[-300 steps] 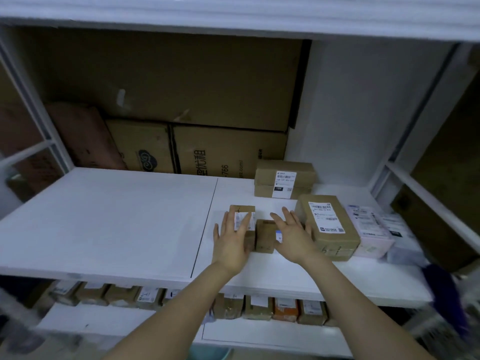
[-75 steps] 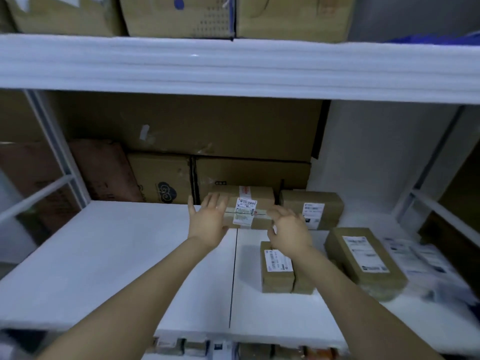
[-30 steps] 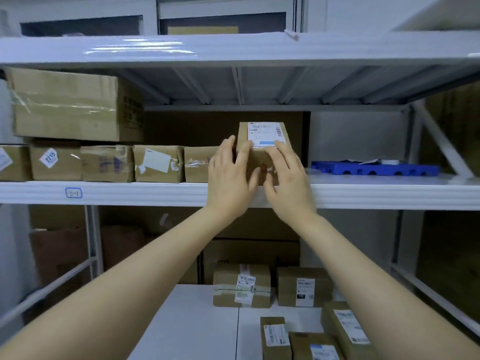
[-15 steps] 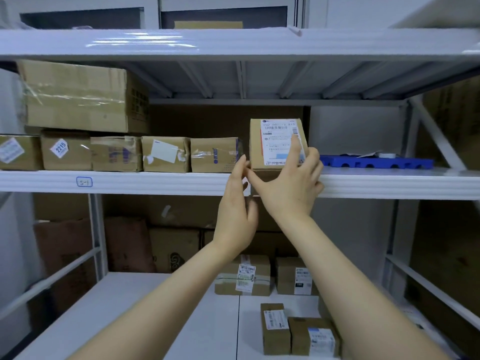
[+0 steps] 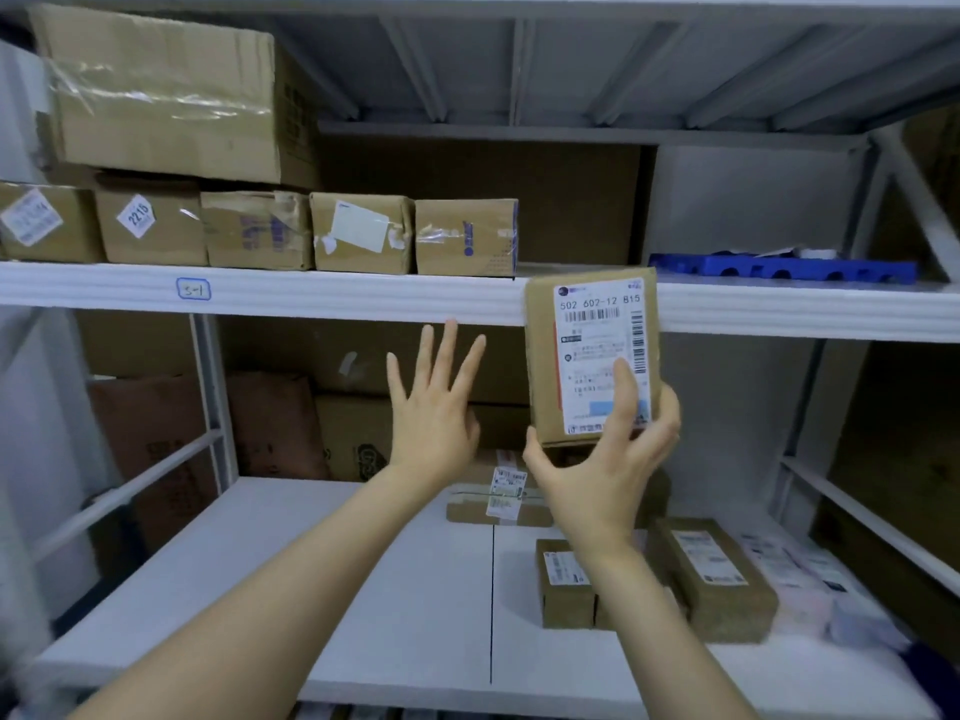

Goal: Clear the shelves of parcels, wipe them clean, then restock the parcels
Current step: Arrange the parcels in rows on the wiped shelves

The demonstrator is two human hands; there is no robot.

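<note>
My right hand (image 5: 613, 459) grips a small brown parcel (image 5: 589, 350) with a white shipping label, held upright in the air just below the front edge of the upper shelf (image 5: 363, 298). My left hand (image 5: 434, 407) hangs beside it with fingers spread, touching nothing. A row of several brown parcels (image 5: 363, 233) stands on the upper shelf to the left, a large carton (image 5: 166, 96) stacked on top of some. On the white lower shelf (image 5: 311, 574), more labelled parcels (image 5: 711, 574) lie at the right.
A blue plastic tray (image 5: 779, 265) lies on the upper shelf at the right. Large cardboard cartons (image 5: 280, 423) stand behind the lower shelf. White metal uprights and a rail (image 5: 208, 407) frame the left side; another rail (image 5: 872, 517) runs at the right.
The labelled parcel has come off the upper shelf and down in my right hand. My left hand has let go of it and spread open to the left.
</note>
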